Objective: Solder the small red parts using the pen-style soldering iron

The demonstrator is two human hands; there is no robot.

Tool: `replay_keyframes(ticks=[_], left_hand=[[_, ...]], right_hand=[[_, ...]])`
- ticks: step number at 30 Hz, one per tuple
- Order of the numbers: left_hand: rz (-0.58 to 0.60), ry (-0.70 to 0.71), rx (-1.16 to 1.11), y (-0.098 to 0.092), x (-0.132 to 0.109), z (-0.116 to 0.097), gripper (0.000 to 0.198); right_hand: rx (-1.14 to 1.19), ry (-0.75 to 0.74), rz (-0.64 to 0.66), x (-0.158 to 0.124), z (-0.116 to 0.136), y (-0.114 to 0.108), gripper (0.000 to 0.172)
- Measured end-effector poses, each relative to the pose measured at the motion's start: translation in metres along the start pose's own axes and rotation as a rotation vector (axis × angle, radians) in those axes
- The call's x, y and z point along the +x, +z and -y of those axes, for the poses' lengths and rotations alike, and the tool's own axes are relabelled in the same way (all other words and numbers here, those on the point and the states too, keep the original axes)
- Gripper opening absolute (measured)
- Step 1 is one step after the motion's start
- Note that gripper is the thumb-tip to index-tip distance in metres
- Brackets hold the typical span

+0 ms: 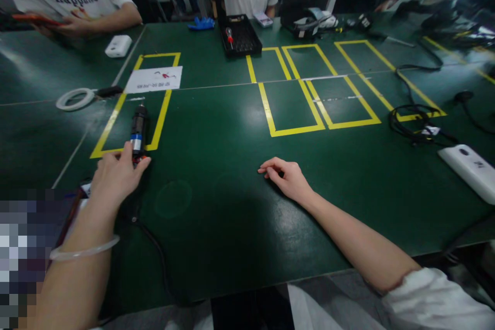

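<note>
Green matting covers the table (216,206) under both our hands. Our left hand (116,178) lies at the near left, fingers curled over the near end of a black electric screwdriver (138,131), thumb and forefinger closing on its base; whether the grip is firm we cannot tell. A clear bangle (83,251) rings that wrist. The screwdriver lies flat, its tip pointing away from us, inside the near end of a yellow tape rectangle (116,113), and a dark cable (154,245) trails from it toward the near edge.

Our right hand (286,178) rests palm down at centre, fingers loosely bent, fingertips on the bare mat, holding nothing, well apart from the screwdriver.

Farther out: a white paper sheet (153,79) at the far end of the same rectangle, a white ring (75,98) to its left, a small white box (118,45) beyond. More yellow outlines (309,108) sit right of centre, a black tray (240,36) beyond them. Coiled black cable (412,121) and a white device (469,170) lie at right. Other people sit along the far edge.
</note>
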State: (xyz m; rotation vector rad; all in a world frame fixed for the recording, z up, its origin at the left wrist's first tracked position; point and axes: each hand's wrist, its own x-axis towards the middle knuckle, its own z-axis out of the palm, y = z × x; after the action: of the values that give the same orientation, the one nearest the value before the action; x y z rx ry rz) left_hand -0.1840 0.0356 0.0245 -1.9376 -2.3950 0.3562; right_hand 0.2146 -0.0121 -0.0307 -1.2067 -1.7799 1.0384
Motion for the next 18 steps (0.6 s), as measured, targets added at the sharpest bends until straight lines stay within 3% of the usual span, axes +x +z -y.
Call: replay_keyframes(ticks=[6,12,16,18], left_hand=[[0.066,-0.157,0.035,0.001,0.016,0.027,0.070],[-0.210,-0.117,0.101,-0.003,0.003,0.010,0.062],[-0.188,-0.090,0.052,-0.004,-0.001,0.003,0.055],[-0.143,-0.110,-0.078,-0.005,0.001,0.004,0.055]], right_hand=[[-0.031,-0.007,0.005,0.001,0.002,-0.001,0.017],[-0.049,-0.001,0.011,0.002,0.003,-0.001,0.017],[-0.051,-0.008,0.013,0.002,0.004,-0.002,0.017],[-0.051,-0.014,0.014,0.002,0.005,-0.002,0.017]])
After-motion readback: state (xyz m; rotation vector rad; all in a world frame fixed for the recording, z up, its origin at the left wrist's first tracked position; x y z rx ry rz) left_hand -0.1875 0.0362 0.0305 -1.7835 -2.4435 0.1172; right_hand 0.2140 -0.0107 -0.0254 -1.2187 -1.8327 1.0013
